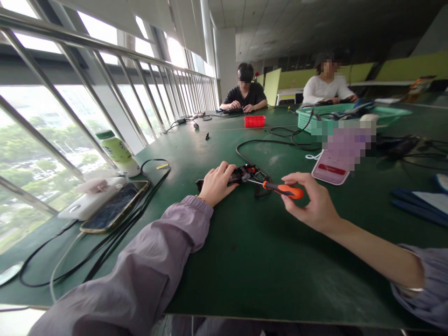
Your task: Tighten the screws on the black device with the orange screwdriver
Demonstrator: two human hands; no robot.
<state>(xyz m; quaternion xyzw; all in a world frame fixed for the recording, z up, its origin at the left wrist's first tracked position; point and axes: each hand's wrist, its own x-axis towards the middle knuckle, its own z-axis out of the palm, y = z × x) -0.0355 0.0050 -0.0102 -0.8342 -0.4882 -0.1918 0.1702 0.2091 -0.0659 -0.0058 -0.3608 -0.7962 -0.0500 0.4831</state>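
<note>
A black device (241, 174) with small red parts and a cable lies on the green table (259, 261). My left hand (219, 183) is closed over its left part and presses it to the table. To the right, my right hand (310, 200) holds an orange and black screwdriver (283, 190) by the end of its handle, between thumb and fingers. The thin shaft points left, and its tip reaches the device's right part. Whether the tip sits in a screw is too small to tell.
Phones (115, 207) and cables lie left, by a green bottle (119, 153). A pink phone (331, 165) lies right, before a green basket (306, 122). A red tray (255, 122) stands farther back. Two people (257, 95) sit across the table. Metal railing (115, 56) runs along the left.
</note>
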